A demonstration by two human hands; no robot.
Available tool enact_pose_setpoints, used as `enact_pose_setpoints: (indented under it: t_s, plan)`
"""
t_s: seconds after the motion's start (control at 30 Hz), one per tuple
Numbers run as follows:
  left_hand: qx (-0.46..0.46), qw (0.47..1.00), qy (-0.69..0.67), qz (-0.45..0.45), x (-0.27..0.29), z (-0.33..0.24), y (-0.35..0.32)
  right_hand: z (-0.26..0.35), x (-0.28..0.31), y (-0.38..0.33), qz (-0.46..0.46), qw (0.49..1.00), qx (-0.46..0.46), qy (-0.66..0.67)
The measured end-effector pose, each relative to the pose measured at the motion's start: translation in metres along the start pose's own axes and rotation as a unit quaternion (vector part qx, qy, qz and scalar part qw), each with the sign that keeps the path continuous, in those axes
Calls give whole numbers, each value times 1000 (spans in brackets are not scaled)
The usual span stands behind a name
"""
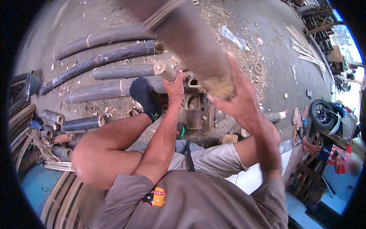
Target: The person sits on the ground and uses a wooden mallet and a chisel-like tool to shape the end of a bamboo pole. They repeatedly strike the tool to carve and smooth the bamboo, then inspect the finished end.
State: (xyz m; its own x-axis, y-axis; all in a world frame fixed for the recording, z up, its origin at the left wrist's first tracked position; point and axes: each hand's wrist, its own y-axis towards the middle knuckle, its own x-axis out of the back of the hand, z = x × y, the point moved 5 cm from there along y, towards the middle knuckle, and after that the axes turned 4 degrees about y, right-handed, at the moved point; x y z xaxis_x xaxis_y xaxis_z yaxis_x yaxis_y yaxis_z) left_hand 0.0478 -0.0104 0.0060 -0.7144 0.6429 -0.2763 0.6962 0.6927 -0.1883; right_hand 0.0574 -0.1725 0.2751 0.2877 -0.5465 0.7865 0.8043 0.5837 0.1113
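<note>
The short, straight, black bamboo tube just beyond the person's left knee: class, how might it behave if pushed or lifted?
The short black bamboo tube would probably roll if pushed, since its side looks rounded. It is likely stiff, as it lies straight. It may be light for its size, because its pale-rimmed end looks hollow.

Rough workshop for bamboo

This looks like an informal workshop. At least 4 long bamboo poles point(114, 54) lie roughly in parallel on the grey floor point(274, 32), which is littered with pale shavings and chips point(111, 111). Shorter cut tubes point(82, 124) are heaped at the left, split strips point(63, 198) are laid together at the lower left, and thin sticks point(305, 47) spread out at the upper right. 1 black wheel point(323, 113) stands amid clutter along the right edge.
</note>
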Motion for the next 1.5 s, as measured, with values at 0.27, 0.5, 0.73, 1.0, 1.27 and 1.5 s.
enact_pose_setpoints:
  t_s: [0.27,0.5,0.73,1.0,1.27,1.5]
  plan:
    - [-273,921,276,-24,30,38,17,80,9,83,64,956,223,-178]
    - [-188,963,168,94,5,77,18,42,-17,89,176,926,166,-291]
    - [-113,969,195,104,14,126,-6,8,-50,87,333,885,81,-315]
    - [-192,931,303,69,64,146,40,47,-73,116,303,895,183,-272]
    - [-67,996,-10,49,-9,68,-2,13,-44,95,234,923,118,-283]
    - [66,996,-58,25,-63,-43,-8,18,39,61,40,990,-19,-131]
